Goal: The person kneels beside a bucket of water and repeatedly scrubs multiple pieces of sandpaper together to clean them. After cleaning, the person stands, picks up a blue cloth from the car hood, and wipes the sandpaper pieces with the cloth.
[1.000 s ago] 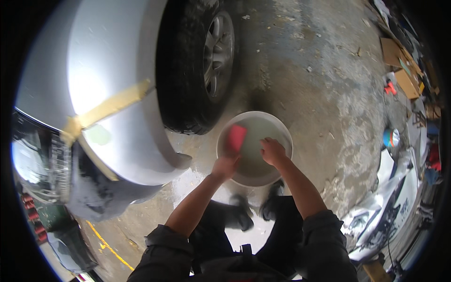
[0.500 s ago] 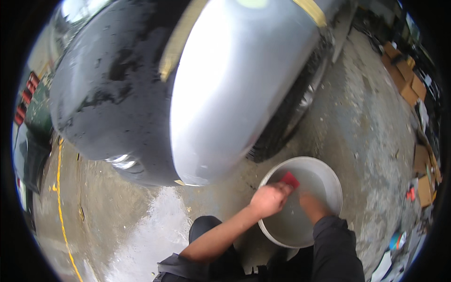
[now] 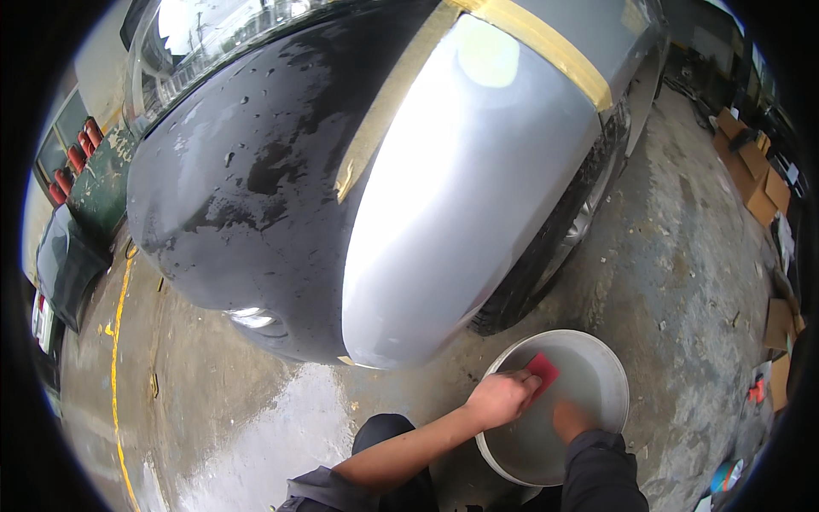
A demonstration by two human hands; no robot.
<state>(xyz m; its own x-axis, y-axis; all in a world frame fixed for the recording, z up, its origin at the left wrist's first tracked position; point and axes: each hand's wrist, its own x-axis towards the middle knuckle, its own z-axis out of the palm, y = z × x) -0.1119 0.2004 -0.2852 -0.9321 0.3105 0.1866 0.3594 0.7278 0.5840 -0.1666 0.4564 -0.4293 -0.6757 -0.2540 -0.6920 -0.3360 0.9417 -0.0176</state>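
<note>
Down low, the left hand (image 3: 502,398) grips a red pad (image 3: 543,371) over the white bucket (image 3: 616,375); the right hand (image 3: 570,421) dips in the water just beside it, its grip hard to tell.

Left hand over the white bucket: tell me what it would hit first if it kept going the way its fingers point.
The left hand points right and up; its fingertips already touch the red pad. Beyond lies the bucket far wall, probably.

Flattened brown cardboard boxes (image 3: 751,162) lie on the concrete at far right, w/ more brown cardboard pieces (image 3: 778,324) along the right edge, nearer. A small round blue-and-orange container (image 3: 723,476) sits at near right, too small to tell its label. No signs or screens visible.
</note>
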